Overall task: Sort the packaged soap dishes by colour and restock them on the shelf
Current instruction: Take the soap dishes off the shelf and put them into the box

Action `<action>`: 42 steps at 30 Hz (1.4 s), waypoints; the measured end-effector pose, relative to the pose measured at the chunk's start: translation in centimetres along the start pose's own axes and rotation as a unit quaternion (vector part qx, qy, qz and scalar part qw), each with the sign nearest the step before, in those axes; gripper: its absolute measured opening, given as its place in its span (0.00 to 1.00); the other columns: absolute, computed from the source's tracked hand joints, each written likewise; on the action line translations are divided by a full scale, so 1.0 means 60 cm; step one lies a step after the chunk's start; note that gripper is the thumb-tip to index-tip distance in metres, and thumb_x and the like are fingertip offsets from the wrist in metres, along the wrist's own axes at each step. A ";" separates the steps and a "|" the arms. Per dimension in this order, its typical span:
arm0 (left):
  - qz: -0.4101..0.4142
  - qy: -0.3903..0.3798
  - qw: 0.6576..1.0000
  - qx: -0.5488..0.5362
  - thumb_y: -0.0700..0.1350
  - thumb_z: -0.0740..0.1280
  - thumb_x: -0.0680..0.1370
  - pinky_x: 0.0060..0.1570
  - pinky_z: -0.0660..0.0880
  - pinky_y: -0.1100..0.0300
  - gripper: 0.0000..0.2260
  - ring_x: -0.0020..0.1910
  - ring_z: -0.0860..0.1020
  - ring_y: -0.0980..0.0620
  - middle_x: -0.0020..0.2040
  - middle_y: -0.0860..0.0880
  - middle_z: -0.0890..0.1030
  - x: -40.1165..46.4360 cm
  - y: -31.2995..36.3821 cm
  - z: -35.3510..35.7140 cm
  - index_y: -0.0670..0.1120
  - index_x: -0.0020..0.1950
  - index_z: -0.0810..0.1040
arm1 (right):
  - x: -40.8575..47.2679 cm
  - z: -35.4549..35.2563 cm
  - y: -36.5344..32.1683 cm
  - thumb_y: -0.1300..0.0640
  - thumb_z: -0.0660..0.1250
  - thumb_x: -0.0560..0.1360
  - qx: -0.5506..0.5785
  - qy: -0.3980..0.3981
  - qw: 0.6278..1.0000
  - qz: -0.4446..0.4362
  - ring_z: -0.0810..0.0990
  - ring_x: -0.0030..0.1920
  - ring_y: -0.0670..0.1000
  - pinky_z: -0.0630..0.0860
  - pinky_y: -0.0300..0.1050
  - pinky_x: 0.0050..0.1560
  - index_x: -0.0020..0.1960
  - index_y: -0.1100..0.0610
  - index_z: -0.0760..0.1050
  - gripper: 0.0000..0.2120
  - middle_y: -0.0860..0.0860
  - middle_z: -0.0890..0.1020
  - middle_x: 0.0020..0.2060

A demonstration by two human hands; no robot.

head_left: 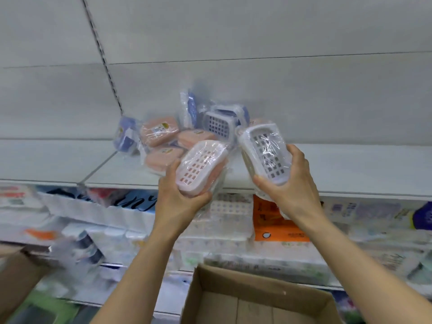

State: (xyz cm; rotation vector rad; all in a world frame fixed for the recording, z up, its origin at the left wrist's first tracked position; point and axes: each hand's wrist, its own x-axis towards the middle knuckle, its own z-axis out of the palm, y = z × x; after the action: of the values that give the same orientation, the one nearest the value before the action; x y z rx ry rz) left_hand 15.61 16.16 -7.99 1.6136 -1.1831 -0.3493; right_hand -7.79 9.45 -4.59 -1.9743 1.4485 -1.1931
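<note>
My left hand [180,197] grips a wrapped pink soap dish [201,167] with a white slotted insert, held at the front edge of the white shelf [339,176]. A wrapped grey soap dish [264,153], tilted up, sits in the grip of my right hand [292,181] just to the right. Behind both lies a loose pile on the shelf: pink packaged dishes [159,130] at left and centre, blue packaged dishes [219,122] standing or leaning at the back, and one more blue packaged dish [127,135] at the far left.
An open cardboard box [257,298] sits below my arms, with another cardboard flap [16,272] at lower left. The lower shelves hold blurred white and coloured packages, including an orange pack [273,220]. The white shelf's back panel rises behind the pile.
</note>
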 end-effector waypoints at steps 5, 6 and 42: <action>-0.030 0.055 0.998 -0.006 0.53 0.81 0.60 0.62 0.73 0.56 0.47 0.63 0.73 0.53 0.66 0.54 0.70 -0.045 -0.087 -0.191 0.58 0.75 0.62 | -0.064 0.134 -0.120 0.38 0.76 0.64 0.038 -0.042 0.997 -0.045 0.72 0.59 0.48 0.76 0.52 0.53 0.72 0.42 0.55 0.44 0.44 0.68 0.61; -0.038 0.066 0.997 -0.005 0.54 0.81 0.60 0.63 0.73 0.55 0.47 0.63 0.73 0.53 0.66 0.53 0.70 -0.051 -0.106 -0.232 0.59 0.75 0.62 | -0.079 0.166 -0.147 0.39 0.76 0.64 0.042 -0.049 0.997 -0.048 0.72 0.60 0.48 0.76 0.52 0.54 0.72 0.43 0.55 0.44 0.44 0.68 0.62; -0.288 0.225 0.931 0.019 0.44 0.79 0.66 0.51 0.74 0.59 0.32 0.55 0.76 0.54 0.57 0.56 0.76 0.181 -0.745 -0.993 0.59 0.64 0.68 | -0.128 1.200 -0.679 0.27 0.66 0.63 0.029 -0.420 0.905 -0.055 0.76 0.60 0.50 0.76 0.55 0.58 0.71 0.43 0.57 0.43 0.47 0.73 0.65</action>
State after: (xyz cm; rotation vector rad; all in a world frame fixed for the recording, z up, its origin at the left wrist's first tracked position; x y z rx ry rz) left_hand 86.53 39.00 -18.85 1.9283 -0.3566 -0.2986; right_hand 73.58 20.71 -16.82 -2.1331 0.8388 -0.2940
